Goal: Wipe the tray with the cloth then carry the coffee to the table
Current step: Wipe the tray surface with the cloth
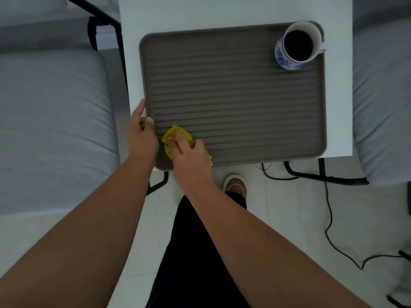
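A brown ribbed tray [240, 96] lies on a small white table [200, 12]. At the tray's far right corner stands a blue-and-white mug of black coffee [297, 45]. My right hand [189, 154] presses a yellow cloth [178, 132] onto the tray's near left corner, fingers spread over it. My left hand [140, 132] grips the tray's left rim beside the cloth, thumb on the ribbed surface.
Grey cushioned seats stand to the left [53, 121] and right [382, 96] of the table. Black table legs [322, 172] and a black cable [329, 218] cross the pale floor. My dark trouser leg and shoe [235, 185] are below the table's near edge.
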